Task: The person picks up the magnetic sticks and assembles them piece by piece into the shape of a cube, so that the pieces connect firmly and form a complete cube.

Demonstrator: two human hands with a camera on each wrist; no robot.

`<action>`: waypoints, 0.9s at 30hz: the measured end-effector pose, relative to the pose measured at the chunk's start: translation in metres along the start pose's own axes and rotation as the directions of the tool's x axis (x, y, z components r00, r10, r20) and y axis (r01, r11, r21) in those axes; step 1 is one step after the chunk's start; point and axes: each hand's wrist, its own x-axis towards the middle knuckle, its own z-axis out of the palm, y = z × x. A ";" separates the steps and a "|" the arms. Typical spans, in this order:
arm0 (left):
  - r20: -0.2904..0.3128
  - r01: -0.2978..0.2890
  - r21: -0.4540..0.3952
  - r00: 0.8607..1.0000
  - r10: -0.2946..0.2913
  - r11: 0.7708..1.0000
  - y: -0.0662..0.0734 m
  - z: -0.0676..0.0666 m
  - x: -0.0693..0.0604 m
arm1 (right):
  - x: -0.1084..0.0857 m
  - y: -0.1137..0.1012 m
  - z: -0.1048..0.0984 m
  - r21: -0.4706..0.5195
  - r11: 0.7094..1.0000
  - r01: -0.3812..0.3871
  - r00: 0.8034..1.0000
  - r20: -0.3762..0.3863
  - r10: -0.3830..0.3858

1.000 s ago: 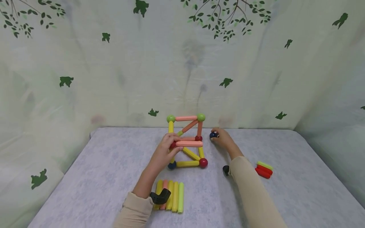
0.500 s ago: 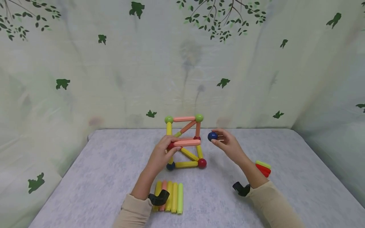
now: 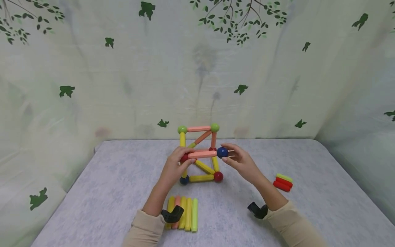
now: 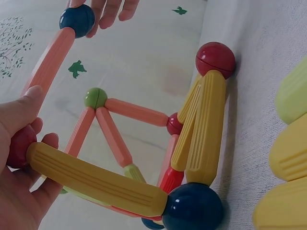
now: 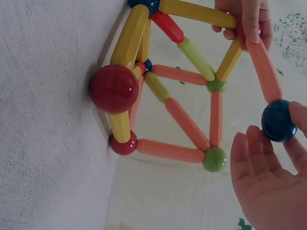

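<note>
My left hand (image 3: 171, 166) grips a red ball (image 4: 20, 148) at a corner of a frame of magnetic rods and balls, its thumb against a pink rod (image 3: 202, 154). That rod reaches to the right, and its free end meets a dark blue ball (image 3: 222, 152). My right hand (image 3: 244, 165) pinches this ball between thumb and fingers. Below the left hand, a yellow rod (image 4: 98, 179) runs from the red ball down to a lower blue ball (image 4: 193, 207). Green balls (image 3: 215, 127) top the frame's back, and another red ball (image 5: 114, 89) rests on the table.
Several yellow, pink and light green rods (image 3: 188, 214) lie side by side at the front, partly behind the left wrist's black camera mount (image 3: 172, 214). Two red rods (image 3: 282, 185) and a light green one (image 3: 284, 177) lie at the right. A leaf-patterned sheet (image 3: 148, 68) hangs behind the table (image 3: 123, 178).
My right hand has lifted the blue ball off the table and carried it left to the pink rod's end. The left hand has stayed at the frame's corner.
</note>
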 end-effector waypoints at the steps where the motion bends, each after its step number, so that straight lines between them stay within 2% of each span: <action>1: -0.004 -0.001 -0.001 1.000 0.001 1.000 0.000 0.000 0.000 | -0.001 -0.001 0.001 -0.015 1.000 -0.007 1.000 -0.023 0.007; 5: -0.015 -0.006 -0.015 1.000 0.006 1.000 -0.001 0.001 0.000 | -0.014 -0.004 0.009 -0.090 0.996 0.010 0.993 -0.119 -0.021; 7: -0.013 -0.005 -0.026 1.000 0.005 1.000 -0.002 0.001 0.000 | -0.024 -0.004 0.015 -0.134 0.989 0.066 0.990 -0.114 -0.082; 9: -0.006 0.000 -0.034 1.000 0.000 0.999 -0.002 0.001 0.000 | -0.034 -0.002 0.023 -0.170 0.979 0.116 0.992 -0.033 -0.123; 11: 0.005 0.004 -0.038 1.000 -0.004 0.999 -0.002 0.000 0.000 | -0.040 0.010 0.032 -0.194 0.963 0.185 0.979 0.119 -0.164; 13: 0.017 0.003 -0.037 1.000 -0.003 0.999 -0.003 0.000 0.000 | -0.044 0.021 0.042 -0.194 0.953 0.234 0.938 0.303 -0.168; 14: 0.023 0.002 -0.035 1.000 -0.002 0.999 -0.003 0.000 0.001 | -0.045 0.026 0.047 -0.191 0.950 0.248 0.906 0.392 -0.158; 16: 0.030 -0.003 -0.035 1.000 0.004 0.999 -0.003 0.001 0.001 | -0.045 0.037 0.058 -0.193 0.932 0.307 0.825 0.542 -0.160; 18: 0.032 -0.004 -0.035 0.999 0.005 0.999 -0.003 0.001 0.001 | -0.047 0.039 0.068 -0.204 0.906 0.371 0.747 0.646 -0.160; 20: 0.032 0.000 -0.038 0.999 0.001 0.999 -0.003 0.002 0.001 | -0.048 0.041 0.077 -0.232 0.860 0.454 0.690 0.702 -0.175; 22: 0.032 0.008 -0.044 0.999 -0.006 0.999 -0.003 0.002 0.001 | -0.050 0.042 0.083 -0.280 0.789 0.547 0.662 0.722 -0.203; 23: 0.030 0.012 -0.045 0.999 -0.011 0.999 -0.003 0.002 0.001 | -0.052 0.042 0.085 -0.308 0.751 0.584 0.656 0.724 -0.213; 25: 0.028 0.019 -0.047 0.999 -0.018 0.999 -0.002 0.002 0.001 | -0.053 0.041 0.087 -0.374 0.675 0.636 0.662 0.713 -0.229; 26: 0.028 0.021 -0.046 0.999 -0.020 0.999 -0.002 0.002 0.001 | -0.054 0.040 0.087 -0.403 0.644 0.651 0.669 0.705 -0.235; 27: 0.029 0.024 -0.044 0.999 -0.023 0.999 -0.003 0.002 0.001 | -0.054 0.038 0.086 -0.425 0.625 0.655 0.674 0.702 -0.228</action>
